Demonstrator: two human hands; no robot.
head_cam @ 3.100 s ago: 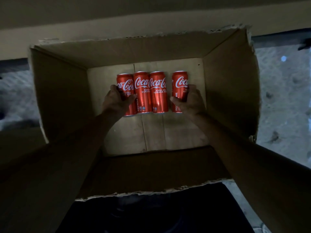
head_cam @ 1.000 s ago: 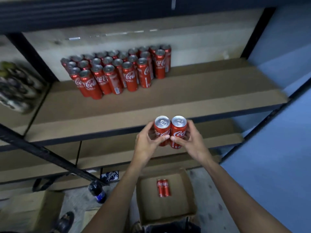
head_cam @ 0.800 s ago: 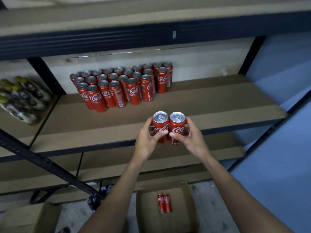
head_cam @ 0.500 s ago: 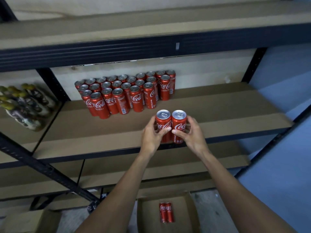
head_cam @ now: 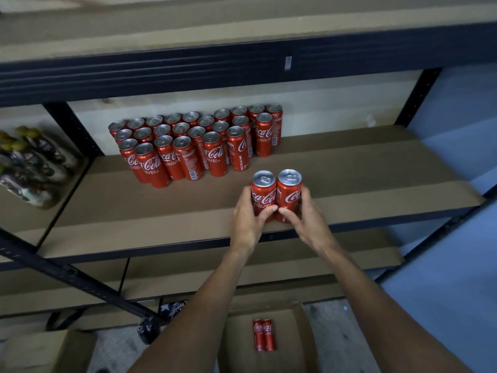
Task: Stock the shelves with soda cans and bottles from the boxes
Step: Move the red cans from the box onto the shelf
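The left grip [head_cam: 248, 215] is clamped round the left can [head_cam: 263, 193], the right grip [head_cam: 305, 215] round the right can [head_cam: 289, 192]. The 2 are upright, touching, at the front edge of the shelf [head_cam: 376, 168], apart from the stocked cans [head_cam: 215, 154]. Full cans likely feel weighty, stiff and slick, so mid-body holds suit; thin walls could dent.

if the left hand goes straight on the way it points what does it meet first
Past the can it holds, the left hand has bare shelf ahead, then probably the right end of the standing cans. It angles slightly right, so it might just miss them; depth is unclear.
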